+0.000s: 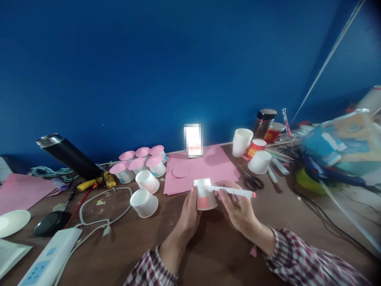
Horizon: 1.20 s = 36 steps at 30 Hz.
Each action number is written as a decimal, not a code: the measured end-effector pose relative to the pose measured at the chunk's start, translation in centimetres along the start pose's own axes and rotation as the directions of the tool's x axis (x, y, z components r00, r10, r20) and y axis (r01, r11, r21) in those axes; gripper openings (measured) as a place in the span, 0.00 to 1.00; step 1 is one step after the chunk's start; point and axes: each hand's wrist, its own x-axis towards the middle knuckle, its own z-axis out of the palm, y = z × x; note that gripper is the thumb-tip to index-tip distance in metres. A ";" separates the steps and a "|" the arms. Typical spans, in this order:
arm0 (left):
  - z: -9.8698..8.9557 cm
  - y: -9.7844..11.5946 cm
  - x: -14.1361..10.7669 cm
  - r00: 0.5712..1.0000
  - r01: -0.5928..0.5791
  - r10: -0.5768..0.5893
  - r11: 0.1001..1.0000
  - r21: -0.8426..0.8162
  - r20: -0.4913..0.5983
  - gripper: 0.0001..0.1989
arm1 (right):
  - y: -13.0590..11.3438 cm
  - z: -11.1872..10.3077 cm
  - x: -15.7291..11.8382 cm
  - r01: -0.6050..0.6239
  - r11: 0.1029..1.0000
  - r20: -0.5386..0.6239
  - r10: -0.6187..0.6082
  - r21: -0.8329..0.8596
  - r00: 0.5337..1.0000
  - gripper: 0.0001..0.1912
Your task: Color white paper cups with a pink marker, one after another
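A white paper cup with a coral-coloured band at its wide end is gripped by my left hand, its narrow end up. My right hand is closed round a white marker with a coral end cap; the marker's tip meets or nearly meets the cup's side. Behind the cup lie pink paper sheets with a cut pink circle on top. Left of my hands stand two white paper cups, the nearer cup and a farther cup with faint pink colouring.
Several pink-topped cups stand by the blue wall. Scissors, markers, more cups and a dark-lidded jar are at right. Left are a power strip, cables and a black flask. A blurred bag sits far right.
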 end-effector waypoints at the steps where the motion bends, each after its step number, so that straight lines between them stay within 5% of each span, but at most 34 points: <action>1: 0.0 0.0 0.0 1.000 -0.002 0.002 1.000 -0.004 0.000 0.28 | 0.0 0.0 0.0 0.000 1.000 0.004 0.000 -0.004 1.000 0.12; 36: 0.0 0.0 0.1 0.999 -0.008 0.007 1.000 -0.014 -0.043 0.25 | 0.9 -0.3 -0.3 -0.042 0.996 0.058 0.046 -0.077 0.997 0.13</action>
